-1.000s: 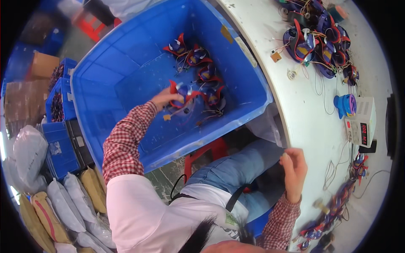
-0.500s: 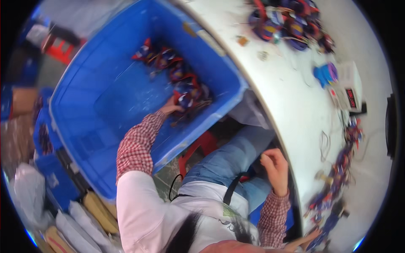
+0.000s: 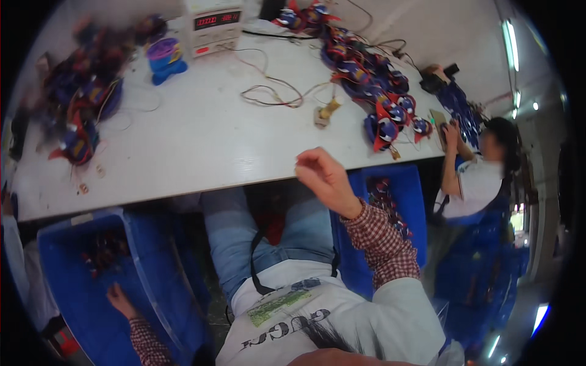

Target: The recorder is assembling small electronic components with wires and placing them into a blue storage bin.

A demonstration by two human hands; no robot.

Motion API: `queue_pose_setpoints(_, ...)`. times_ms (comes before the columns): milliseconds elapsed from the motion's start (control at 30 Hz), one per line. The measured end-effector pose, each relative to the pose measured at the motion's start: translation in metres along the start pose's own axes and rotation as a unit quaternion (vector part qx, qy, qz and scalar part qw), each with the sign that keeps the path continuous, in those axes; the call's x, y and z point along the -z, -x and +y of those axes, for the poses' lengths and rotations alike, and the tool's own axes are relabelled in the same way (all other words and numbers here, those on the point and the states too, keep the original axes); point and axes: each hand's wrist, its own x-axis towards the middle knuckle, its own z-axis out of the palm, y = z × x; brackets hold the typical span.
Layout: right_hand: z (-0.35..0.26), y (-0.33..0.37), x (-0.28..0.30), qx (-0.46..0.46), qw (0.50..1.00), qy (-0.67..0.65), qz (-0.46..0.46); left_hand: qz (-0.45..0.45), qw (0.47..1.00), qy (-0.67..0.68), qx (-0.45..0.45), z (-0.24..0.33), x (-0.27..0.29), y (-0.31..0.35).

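Note:
My left hand (image 3: 121, 301) is inside a blue bin (image 3: 131, 235) at the lower left. Its fingers are stretched out, with no piece visible in them. Just beyond lie several dark purple and red pieces (image 3: 105, 255), apart from the hand and blurred. Over the front edge of the white table (image 3: 201, 143), my right hand (image 3: 329, 183) is raised with fingers curled and the thumb close to the forefinger. Whether anything small sits between them is hidden. Farther right on the table, purple and red bird-faced pieces with wires (image 3: 386, 127) lie in a long row.
A power supply box with a red display (image 3: 215, 27) stands at the back, near a blue and purple tub (image 3: 165, 60). Loose wires (image 3: 271, 94) cross the table. More pieces (image 3: 79, 137) heap at left. Another blue bin (image 3: 400, 183) and a co-worker (image 3: 473, 177) are at right.
My view has swung right, toward the table. My left hand has let go of a purple and red piece and drawn back from the pile in the bin. My right hand remains curled.

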Motion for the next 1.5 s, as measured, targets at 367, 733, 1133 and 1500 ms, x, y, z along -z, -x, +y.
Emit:
queue_pose_setpoints(367,0.090,0.032,0.218,-0.053,0.903,-0.003,0.427,-0.687,0.701,0.132,-0.141,0.391,-0.289,0.160)
queue_pose_setpoints(733,0.119,0.004,0.237,-0.059,0.949,0.171,0.260,-0.590,0.774,0.076,-0.218,0.468,-0.500,0.241)
queue_pose_setpoints(1133,0.101,-0.002,0.218,0.014,0.944,0.254,0.208,-0.505,0.831,0.110,-0.207,0.437,-0.463,0.234)
queue_pose_setpoints(1500,0.078,-0.011,0.232,-0.123,0.975,0.181,0.041,-0.422,0.843,0.192,-0.272,0.421,-0.431,0.234)
